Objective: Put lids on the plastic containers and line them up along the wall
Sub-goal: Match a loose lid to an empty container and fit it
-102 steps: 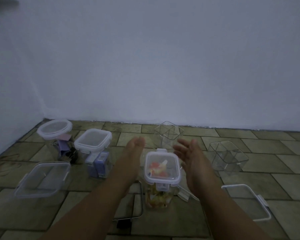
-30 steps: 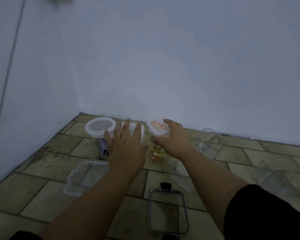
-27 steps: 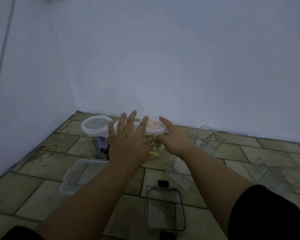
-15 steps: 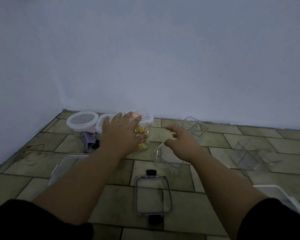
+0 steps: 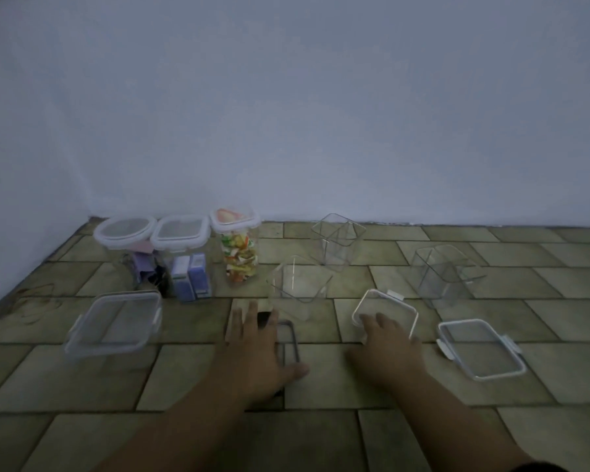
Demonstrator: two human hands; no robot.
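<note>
Three lidded containers [image 5: 181, 253] are lined up by the wall [image 5: 286, 114] at left of centre — three clear tubs [image 5: 338, 241] remain uncovered. The left hand [image 5: 252, 345] lies spread on a dark-rimmed lid [image 5: 288, 338]; the right hand [image 5: 385, 342], loosely open, is laid on a white-rimmed lid [image 5: 385, 306] — neither grip is closed.

Both forearms are bare; a dark sleeve [image 5: 539, 467] edges the right arm.

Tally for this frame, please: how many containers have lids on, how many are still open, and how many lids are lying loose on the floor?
Lidded containers: 3, at and
Open containers: 3, at and
Loose lids: 4, at and
Total: 10
</note>
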